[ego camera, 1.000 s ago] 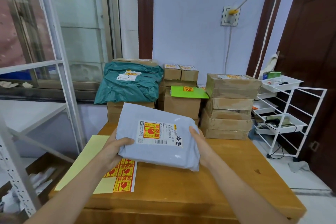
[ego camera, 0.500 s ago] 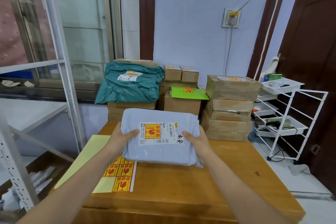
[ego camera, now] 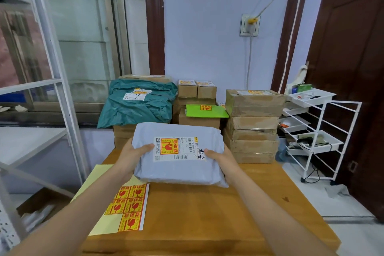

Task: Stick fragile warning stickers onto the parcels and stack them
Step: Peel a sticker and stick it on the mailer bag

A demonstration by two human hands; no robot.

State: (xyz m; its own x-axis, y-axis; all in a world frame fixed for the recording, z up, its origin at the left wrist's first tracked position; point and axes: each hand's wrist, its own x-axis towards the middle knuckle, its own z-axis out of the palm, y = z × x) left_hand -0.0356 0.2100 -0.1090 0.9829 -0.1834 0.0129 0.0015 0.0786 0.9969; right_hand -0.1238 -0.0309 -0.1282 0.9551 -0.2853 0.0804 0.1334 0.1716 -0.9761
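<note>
A grey poly-mailer parcel with a white shipping label and a yellow-red fragile sticker is held above the wooden table. My left hand grips its left edge, thumb on top. Its right edge is gripped by my right hand, thumb on the label. A yellow backing sheet with several fragile stickers lies at the table's left. Behind stand stickered parcels: a green bag, two small boxes, a box under a lime envelope and a stack of cardboard boxes.
A white wire trolley with trays stands to the right by a dark wooden door. A white metal shelf frame stands at the left, before a window. A cable hangs from a wall socket.
Both hands have carried the grey parcel forward, away from me, toward the stacked parcels at the back. The grip on both edges is unchanged.
</note>
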